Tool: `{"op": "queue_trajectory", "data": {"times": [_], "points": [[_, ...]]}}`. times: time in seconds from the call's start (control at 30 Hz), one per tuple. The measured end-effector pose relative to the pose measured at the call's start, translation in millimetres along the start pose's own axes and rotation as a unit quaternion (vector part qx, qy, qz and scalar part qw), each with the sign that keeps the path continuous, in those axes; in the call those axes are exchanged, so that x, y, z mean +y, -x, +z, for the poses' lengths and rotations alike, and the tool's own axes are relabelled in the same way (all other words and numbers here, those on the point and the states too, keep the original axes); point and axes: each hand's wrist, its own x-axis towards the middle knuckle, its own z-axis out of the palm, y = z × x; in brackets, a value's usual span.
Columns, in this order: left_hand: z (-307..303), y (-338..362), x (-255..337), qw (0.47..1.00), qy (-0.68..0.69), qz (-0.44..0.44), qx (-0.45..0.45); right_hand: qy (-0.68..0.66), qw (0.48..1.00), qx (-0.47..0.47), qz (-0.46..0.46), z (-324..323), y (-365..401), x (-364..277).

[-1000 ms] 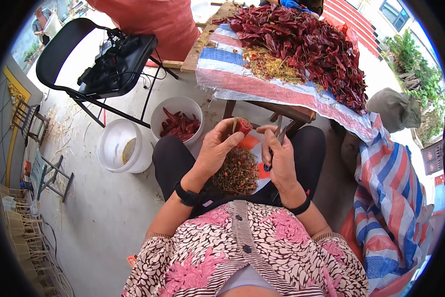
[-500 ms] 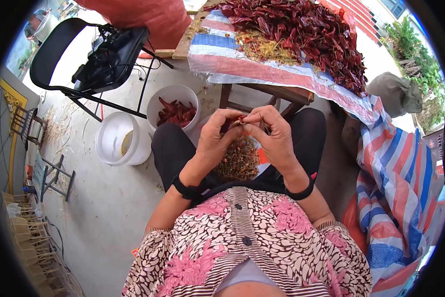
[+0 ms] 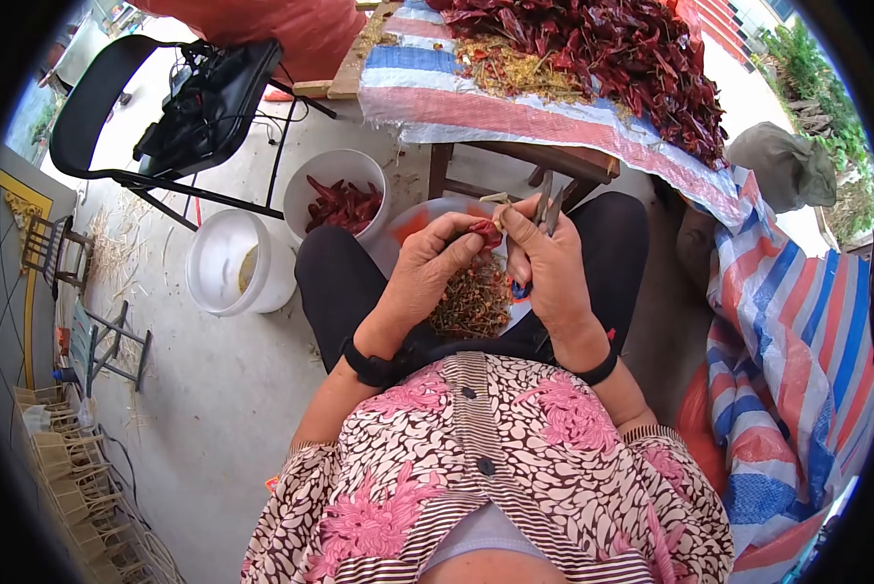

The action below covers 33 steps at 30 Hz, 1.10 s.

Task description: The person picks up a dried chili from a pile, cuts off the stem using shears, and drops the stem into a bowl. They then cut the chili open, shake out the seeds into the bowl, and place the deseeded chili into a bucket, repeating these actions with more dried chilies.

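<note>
My left hand (image 3: 425,277) pinches a dried red chili pepper (image 3: 487,233) between thumb and fingertips. My right hand (image 3: 554,273) is closed round a pair of scissors (image 3: 554,207), blades pointing up and away, a bit of blue handle showing below the fingers. Its thumb and forefinger also pinch a pale stem end (image 3: 500,206) right beside the pepper. Under both hands, between my knees, a heap of chili stems and scraps (image 3: 468,304) lies in a pale container, partly hidden by my hands.
A white bucket (image 3: 383,173) with red chilies stands ahead left, beside another white bucket (image 3: 225,300). A table with a striped sheet (image 3: 437,102) carries a big chili pile (image 3: 593,58). A black folding chair (image 3: 87,107) is at left, a striped tarp (image 3: 787,341) at right.
My hands have drawn slightly apart, and the right one has turned so that the scissor blades now show above it. The red pepper shows more clearly in my left fingertips.
</note>
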Motion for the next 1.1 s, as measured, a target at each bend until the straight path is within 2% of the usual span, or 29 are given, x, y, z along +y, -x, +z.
{"op": "queue_trajectory", "data": {"times": [0.13,0.2,0.27,0.33,0.43,0.47,0.57,0.67,0.7,0.8,0.83,0.87,0.93,1.07,1.1], "points": [[-9.7,-0.4,-6.9,1.000,0.002,-0.014,-0.019,-0.169,0.979,0.008,0.118,-3.4,-3.3,-0.5],[-12.2,0.7,-9.4,0.999,0.015,-0.017,-0.031,-0.265,0.945,-0.040,0.189,-15.9,-9.2,10.6],[-13.5,1.8,-11.2,0.997,0.053,-0.024,-0.042,-0.389,0.878,-0.075,0.269,-25.0,-15.1,19.7],[-12.6,4.6,-17.3,0.997,0.059,-0.020,-0.044,-0.530,0.767,-0.097,0.348,-24.9,-19.5,20.6],[-12.0,5.6,-18.7,0.997,0.069,-0.018,-0.027,-0.357,0.894,-0.100,0.252,-26.6,-19.0,16.5],[-12.6,6.1,-18.4,0.997,0.073,-0.018,-0.018,-0.295,0.931,-0.074,0.203,-24.5,-16.4,13.6],[-17.0,6.3,-16.3,0.999,0.034,-0.003,0.009,-0.098,0.994,0.003,0.045,-14.2,-9.1,1.4],[-27.5,5.0,-13.8,0.999,-0.019,0.013,0.034,0.075,0.996,0.042,-0.036,-20.4,-9.0,0.2],[-30.3,4.5,-13.7,0.999,-0.003,0.006,0.042,0.090,0.996,0.009,-0.002,-30.9,-7.8,-1.1],[-37.4,3.2,-8.7,0.999,-0.012,0.012,0.051,0.228,0.974,0.004,-0.001,-41.5,-9.5,27.6],[-42.4,1.0,-11.0,0.999,-0.006,0.014,0.035,0.340,0.940,-0.014,0.027,-44.8,-7.2,26.7],[-43.0,0.1,-10.0,0.999,-0.009,0.021,0.028,0.361,0.932,-0.013,0.018,-44.1,-5.6,27.6],[-42.3,-0.2,-5.7,0.999,-0.014,0.034,0.015,0.401,0.916,-0.012,0.002,-38.0,-3.4,27.4],[-35.3,1.2,2.2,0.995,-0.082,0.053,0.002,0.223,0.973,-0.016,0.059,-20.1,-2.9,7.2],[-32.7,1.4,3.4,0.992,-0.104,0.066,0.003,0.225,0.973,-0.032,0.048,-19.9,-3.5,6.0]]}}
